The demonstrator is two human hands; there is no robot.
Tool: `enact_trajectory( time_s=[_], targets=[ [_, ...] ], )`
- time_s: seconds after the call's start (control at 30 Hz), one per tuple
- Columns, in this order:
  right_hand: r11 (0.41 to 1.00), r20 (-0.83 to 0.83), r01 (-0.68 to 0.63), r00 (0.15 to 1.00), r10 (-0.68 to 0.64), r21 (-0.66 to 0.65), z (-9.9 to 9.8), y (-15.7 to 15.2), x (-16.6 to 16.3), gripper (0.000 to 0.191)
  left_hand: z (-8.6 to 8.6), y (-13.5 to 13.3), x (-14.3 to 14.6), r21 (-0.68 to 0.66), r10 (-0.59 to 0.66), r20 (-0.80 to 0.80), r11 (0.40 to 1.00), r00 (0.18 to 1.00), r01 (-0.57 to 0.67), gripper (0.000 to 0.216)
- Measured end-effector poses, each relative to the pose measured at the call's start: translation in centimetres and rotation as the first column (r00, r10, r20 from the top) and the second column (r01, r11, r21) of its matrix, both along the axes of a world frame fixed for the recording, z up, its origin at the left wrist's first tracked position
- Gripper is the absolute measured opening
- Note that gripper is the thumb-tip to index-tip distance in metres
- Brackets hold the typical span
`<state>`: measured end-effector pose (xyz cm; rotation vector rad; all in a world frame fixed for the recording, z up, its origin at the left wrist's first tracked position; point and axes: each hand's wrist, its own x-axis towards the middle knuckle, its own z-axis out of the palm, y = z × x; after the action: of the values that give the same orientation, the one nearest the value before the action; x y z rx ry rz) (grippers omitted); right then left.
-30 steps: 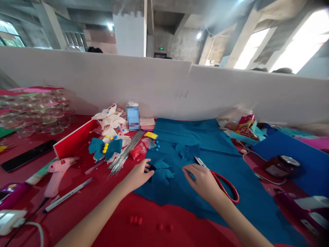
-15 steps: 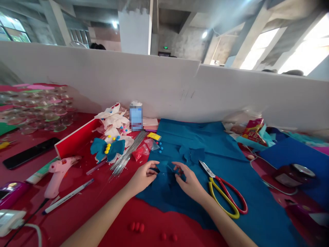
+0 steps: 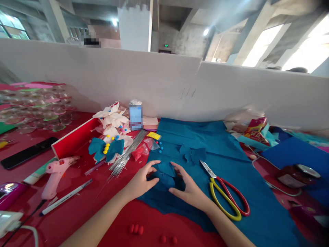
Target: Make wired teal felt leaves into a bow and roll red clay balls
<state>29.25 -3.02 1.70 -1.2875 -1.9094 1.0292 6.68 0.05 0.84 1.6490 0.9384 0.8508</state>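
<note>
My left hand (image 3: 142, 181) and my right hand (image 3: 189, 188) are held on either side of a small cut piece of teal cloth (image 3: 164, 180). Thumbs and fingers are spread apart on both, and neither hand grips it; whether the fingertips graze its edges I cannot tell. The piece lies on a large teal cloth sheet (image 3: 195, 133). More cut teal scraps (image 3: 191, 154) rest just beyond my right fingers. Scissors (image 3: 222, 195) with one red and one yellow handle lie right of my right hand, blades pointing away from me.
Left are thin metal wires (image 3: 128, 154), a teal cloth butterfly (image 3: 106, 149) with yellow beads, a pen (image 3: 66, 198), a pink glue gun (image 3: 58, 175) and a black phone (image 3: 28, 152). Red beads (image 3: 136, 229) lie in front. A lidded jar (image 3: 298, 175) stands right. A white partition (image 3: 154, 82) runs behind.
The fingers of both hands have spread wider, thumbs now lower and apart. The small teal piece lies flatter and shows more of its surface between them.
</note>
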Motion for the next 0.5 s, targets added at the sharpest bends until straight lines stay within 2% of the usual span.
enact_trajectory(
  time_s=[0.1, 0.17, 0.23, 0.37, 0.5],
  targets=[
    [0.994, -0.191, 0.083, 0.977, -0.095, -0.068, 0.0, 0.3, -0.2, 0.064, 0.1, 0.2, -0.3, 0.004, -0.039, -0.037, 0.999, 0.999, 0.039, 0.054],
    [0.983, -0.234, 0.141, 0.958, -0.166, -0.120, -0.3, 0.7, -0.1, 0.064, -0.1, 0.4, -0.4, 0.024, -0.049, -0.073, 0.998, 0.996, 0.051, 0.052],
    [0.970, -0.186, 0.201, 0.957, -0.224, -0.137, -0.7, 1.0, 0.1, 0.061, -0.4, 0.7, -0.4, 0.049, -0.027, -0.105, 0.998, 0.994, 0.032, 0.049],
    [0.965, -0.032, 0.252, 0.967, -0.255, -0.076, -1.5, 1.3, 0.8, 0.048, -1.0, 0.8, -0.3, 0.066, 0.005, -0.140, 0.998, 0.990, 0.005, 0.046],
    [0.952, 0.163, 0.272, 0.942, -0.293, 0.140, -1.5, 1.1, 1.0, 0.033, -1.0, 0.6, -0.3, 0.057, -0.015, -0.196, 0.998, 0.980, 0.027, 0.048]
  ],
)
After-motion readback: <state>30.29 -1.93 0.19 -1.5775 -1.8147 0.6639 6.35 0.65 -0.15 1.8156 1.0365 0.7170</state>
